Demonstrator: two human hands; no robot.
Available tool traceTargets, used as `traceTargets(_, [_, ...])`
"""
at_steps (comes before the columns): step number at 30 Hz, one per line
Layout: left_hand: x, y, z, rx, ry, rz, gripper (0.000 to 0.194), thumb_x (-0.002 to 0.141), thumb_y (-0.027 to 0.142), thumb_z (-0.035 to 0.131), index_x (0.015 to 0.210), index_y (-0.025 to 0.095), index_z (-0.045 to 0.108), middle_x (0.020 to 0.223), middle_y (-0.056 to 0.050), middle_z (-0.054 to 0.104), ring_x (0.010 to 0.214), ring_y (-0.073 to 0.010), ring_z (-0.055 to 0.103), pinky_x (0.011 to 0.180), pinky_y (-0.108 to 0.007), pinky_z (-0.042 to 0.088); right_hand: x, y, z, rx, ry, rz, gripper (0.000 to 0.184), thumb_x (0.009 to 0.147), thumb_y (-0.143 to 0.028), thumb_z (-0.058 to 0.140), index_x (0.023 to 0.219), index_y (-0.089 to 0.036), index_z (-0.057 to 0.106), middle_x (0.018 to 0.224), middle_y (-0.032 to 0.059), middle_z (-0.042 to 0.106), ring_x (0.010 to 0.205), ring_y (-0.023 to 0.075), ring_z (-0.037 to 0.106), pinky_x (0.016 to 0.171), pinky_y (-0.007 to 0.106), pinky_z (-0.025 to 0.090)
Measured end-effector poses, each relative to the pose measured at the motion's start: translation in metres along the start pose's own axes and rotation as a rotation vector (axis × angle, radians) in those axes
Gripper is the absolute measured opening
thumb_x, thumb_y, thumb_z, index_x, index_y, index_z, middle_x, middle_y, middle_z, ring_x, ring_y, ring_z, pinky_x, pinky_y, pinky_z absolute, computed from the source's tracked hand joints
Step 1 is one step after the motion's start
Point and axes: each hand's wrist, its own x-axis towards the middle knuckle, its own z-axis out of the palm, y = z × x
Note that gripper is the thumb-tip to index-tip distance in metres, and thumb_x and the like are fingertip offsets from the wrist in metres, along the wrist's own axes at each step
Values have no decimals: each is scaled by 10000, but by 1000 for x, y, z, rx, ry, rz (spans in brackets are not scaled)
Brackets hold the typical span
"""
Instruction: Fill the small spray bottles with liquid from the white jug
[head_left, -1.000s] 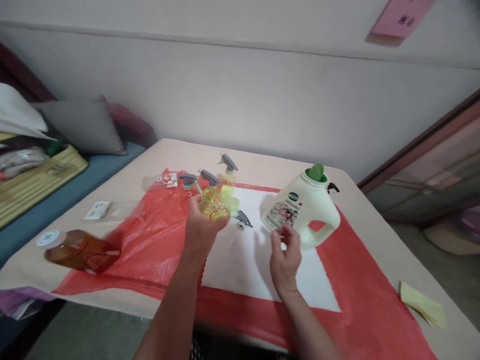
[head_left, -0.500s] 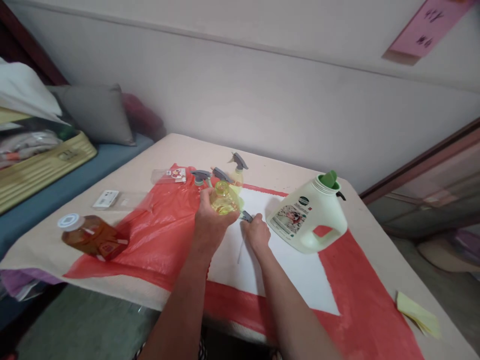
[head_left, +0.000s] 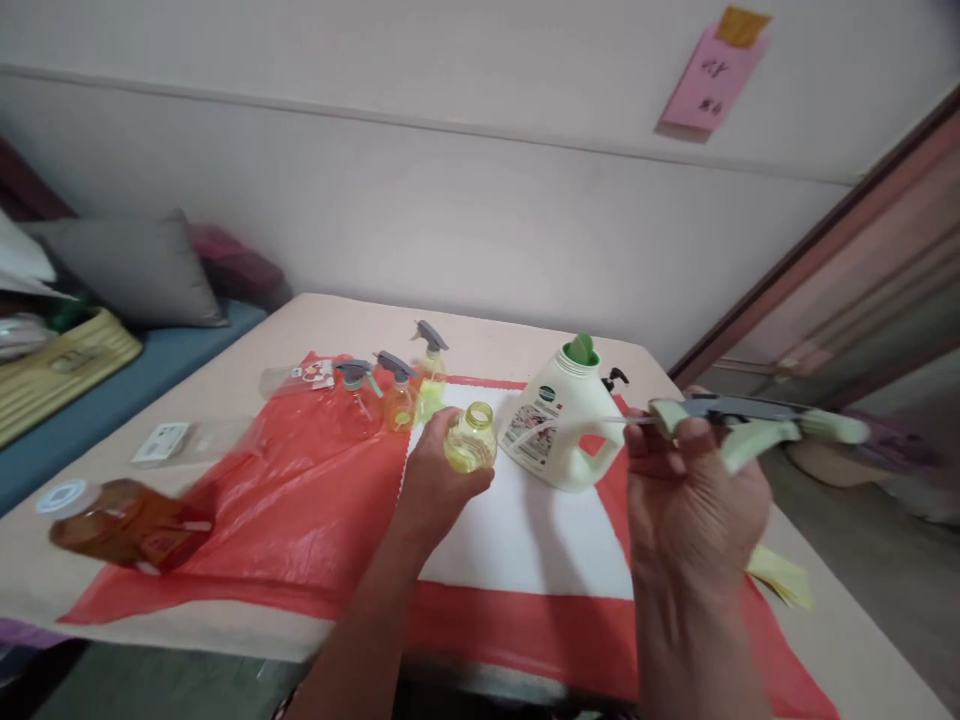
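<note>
The left hand point(head_left: 435, 480) grips an open-necked yellow bottle point(head_left: 472, 445) over the white sheet point(head_left: 517, 540); the right hand point(head_left: 697, 500) holds a spray head point(head_left: 757, 408). Beyond, the jug point(head_left: 574, 410) bears a pictured label point(head_left: 531, 436), its print apparently too blurred to read. An amber-filled jar point(head_left: 131, 525) sits leftward.

A broad red plastic sheet point(head_left: 300, 530) spreads across the middle of a pale-topped table point(head_left: 352, 312). A white-lidded jar of amber contents point(head_left: 124, 522) and a clear packet with a white label point(head_left: 161, 443) sit at the left, each near or partly over the sheet's edge; a yellow piece of cloth or paper point(head_left: 784, 578) lies at the right.
</note>
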Motion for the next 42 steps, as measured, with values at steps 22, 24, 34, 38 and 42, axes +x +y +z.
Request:
traceTargets(22, [-24,15,57,193,-222,133,675,610,195,730,1253,241,531,1219,-55,619,1126,-278,558,967,-436,445,-19,13,-29,-291,-388,162,391,757,-243,777,1096,-241,582,1008,22,728,982,196,681,880,372,551])
traceTargets(24, [-25,17,59,206,-208,137,651,605,199,738,1223,236,536,1188,-58,626,1110,-276,565,962,-427,446,-22,16,-28,-310,-432,198,365,755,-242,777,1081,-241,612,1039,26,728,999,198,675,910,379,540])
traceTargets(34, [-30,11,55,247,-152,149,705,579,169,722,1249,232,515,1118,-59,579,1073,-275,540,950,-419,445,-19,30,-29,-170,-517,311,263,742,-231,788,999,-260,741,1112,25,720,1062,224,655,940,407,531])
traceTargets(38, [-33,5,58,225,-153,154,722,581,187,752,1257,252,508,1121,-51,574,1064,-273,539,943,-419,454,-18,31,-30,-146,-535,431,248,728,-286,807,964,-239,747,1126,43,720,1062,228,650,976,442,506])
traceTargets(42, [-36,-3,68,295,-53,210,656,627,200,746,1240,268,521,1087,-53,571,1060,-281,534,954,-427,443,-26,38,-24,-125,-478,424,356,670,-329,846,971,-209,698,1038,46,722,1023,233,656,974,447,501])
